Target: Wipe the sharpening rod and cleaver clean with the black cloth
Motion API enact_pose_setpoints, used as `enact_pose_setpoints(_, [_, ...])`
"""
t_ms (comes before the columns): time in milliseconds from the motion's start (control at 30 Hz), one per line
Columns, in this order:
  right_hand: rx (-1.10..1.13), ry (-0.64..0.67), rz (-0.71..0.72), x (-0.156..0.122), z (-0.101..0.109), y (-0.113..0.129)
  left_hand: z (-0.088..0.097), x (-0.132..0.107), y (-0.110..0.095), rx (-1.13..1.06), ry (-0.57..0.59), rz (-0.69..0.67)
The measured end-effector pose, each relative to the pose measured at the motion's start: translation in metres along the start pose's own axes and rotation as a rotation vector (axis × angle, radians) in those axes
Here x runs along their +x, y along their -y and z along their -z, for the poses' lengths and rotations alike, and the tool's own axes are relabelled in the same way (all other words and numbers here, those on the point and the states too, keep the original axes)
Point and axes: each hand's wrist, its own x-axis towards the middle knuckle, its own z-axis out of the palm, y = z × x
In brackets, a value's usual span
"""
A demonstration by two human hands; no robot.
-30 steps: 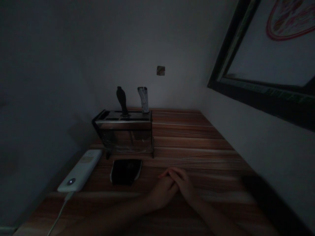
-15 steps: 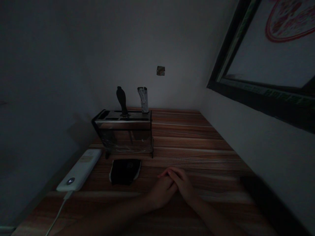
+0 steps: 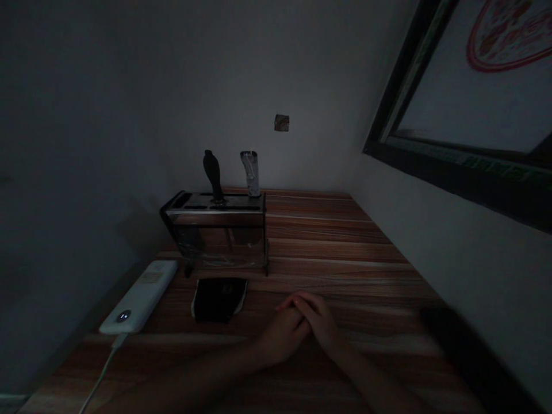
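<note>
See the left hand [image 3: 280, 339] and the right hand [image 3: 322, 326] clasped together over the near half of the counter [image 3: 336, 253], just right of its middle. Read each grip as narrow, closed on the other hand, with fingers folded over one another. Cannot tell, in such dim light, exactly how every finger laces. Find nearest to the left hand a black pouch [image 3: 219, 300], lying on the counter left of the clasp and apart from it, with pale edging at its sides and a faint mark near its upper right.

Just behind the pouch, toward the far left corner of the counter, note a slotted holder [image 3: 218, 218] on short feet, with clear sides and a dark frame. Spot in its top a black handle [image 3: 213, 172], leaning left, and nearer its right end a grey handle [image 3: 252, 175], closer to upright. Along the left edge, see a white power bank [image 3: 140, 296] lying flat, with a small round display lit, and from its near end a pale cable [image 3: 100, 376] running toward the near left corner. By the right edge, make out a long dark shape [image 3: 470, 356], too blurred to name. Further out, above the far edge, see a small square patch [image 3: 282, 123] on the wall [image 3: 215, 80]; above the right edge, a dark-framed picture [image 3: 478, 109] with a red curved outline
</note>
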Motion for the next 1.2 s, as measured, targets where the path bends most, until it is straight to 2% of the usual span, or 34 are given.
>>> enact_pose_setpoints(267, [-0.008, 0.000, -0.012, -0.0007, -0.0005, 0.0000, -0.0005, 0.0000, 0.0023, 0.008, -0.024, -0.012])
enact_pose_setpoints(967, [-0.021, 0.010, -0.006, 0.0008, 0.0005, -0.0038, -0.0001, 0.0002, 0.0034, 0.031, 0.002, -0.009])
enact_pose_setpoints(1200, [-0.017, 0.002, -0.004, 0.0007, -0.0005, 0.0013, -0.0002, 0.0004, 0.0040, 0.010, -0.004, -0.015])
